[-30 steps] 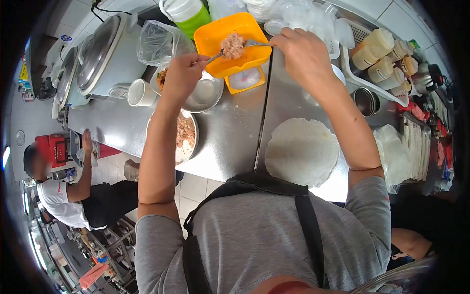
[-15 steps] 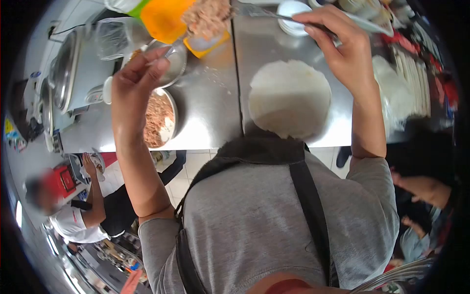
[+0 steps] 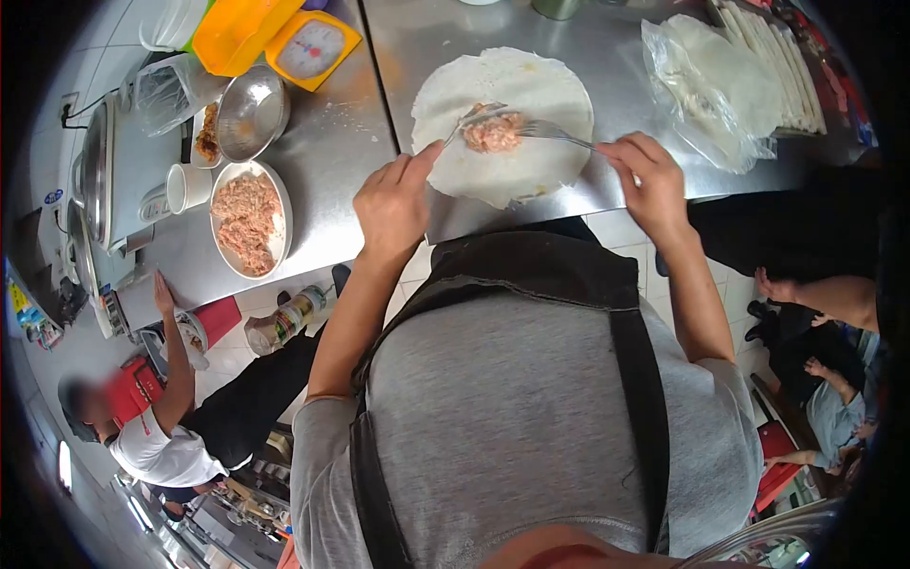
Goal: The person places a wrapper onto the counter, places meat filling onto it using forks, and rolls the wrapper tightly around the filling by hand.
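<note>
Pinching a silver metal utensil (image 3: 453, 138) in left hand (image 3: 393, 209) and a silver metal fork (image 3: 561, 137) in right hand (image 3: 649, 185); touching pink minced mixture (image 3: 493, 136) from opposite sides, presumably for containment, near the middle of a round white sheet (image 3: 536, 178).

Off-white wrapper (image 3: 512, 175), yellowish in spots; pinkish filling (image 3: 493, 137); silver-grey counter (image 3: 332, 185); orange tray (image 3: 237, 40); grey shirt (image 3: 502, 408); black apron (image 3: 540, 275).

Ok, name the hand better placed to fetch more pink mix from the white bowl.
Left, I'd say: the left hand is nearer the bowl, while the right hand, holding a fork, is across the sheet.
</note>
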A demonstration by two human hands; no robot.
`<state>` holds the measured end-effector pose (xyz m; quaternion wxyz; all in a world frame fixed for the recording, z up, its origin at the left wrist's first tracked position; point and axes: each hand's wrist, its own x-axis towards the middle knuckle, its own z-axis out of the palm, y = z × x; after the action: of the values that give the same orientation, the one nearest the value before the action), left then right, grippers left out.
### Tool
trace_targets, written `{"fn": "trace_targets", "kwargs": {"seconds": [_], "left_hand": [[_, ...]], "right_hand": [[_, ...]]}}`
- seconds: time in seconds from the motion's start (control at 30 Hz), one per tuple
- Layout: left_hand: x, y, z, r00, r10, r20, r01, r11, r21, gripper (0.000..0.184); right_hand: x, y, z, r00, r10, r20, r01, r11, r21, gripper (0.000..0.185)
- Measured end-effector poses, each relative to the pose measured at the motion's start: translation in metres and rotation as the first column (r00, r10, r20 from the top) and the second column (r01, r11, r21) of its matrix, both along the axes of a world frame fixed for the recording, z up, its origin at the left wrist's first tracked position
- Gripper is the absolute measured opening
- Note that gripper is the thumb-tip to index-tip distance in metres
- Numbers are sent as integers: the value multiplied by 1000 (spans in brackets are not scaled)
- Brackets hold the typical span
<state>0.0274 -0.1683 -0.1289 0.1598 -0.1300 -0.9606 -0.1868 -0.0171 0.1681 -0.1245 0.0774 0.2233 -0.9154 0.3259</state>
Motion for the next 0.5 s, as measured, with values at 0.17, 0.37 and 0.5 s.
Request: {"fn": "trace_targets", "kwargs": {"seconds": [0.17,0.37,0.5], "left_hand": [[31,3,-36,998,7,58,-1,996,-94,50],[33,9,-12,996,93,15,-90,990,-110,46],[31,13,-28,996,56,72,-46,990,-134,47]], "right_hand": [[4,-20,-43,983,114,-147,-100,990,100,31],[8,-4,-53,978,75,-196,-69,997,39,30],[5,4,-60,987,47,-156,-41,998,44,26]]}}
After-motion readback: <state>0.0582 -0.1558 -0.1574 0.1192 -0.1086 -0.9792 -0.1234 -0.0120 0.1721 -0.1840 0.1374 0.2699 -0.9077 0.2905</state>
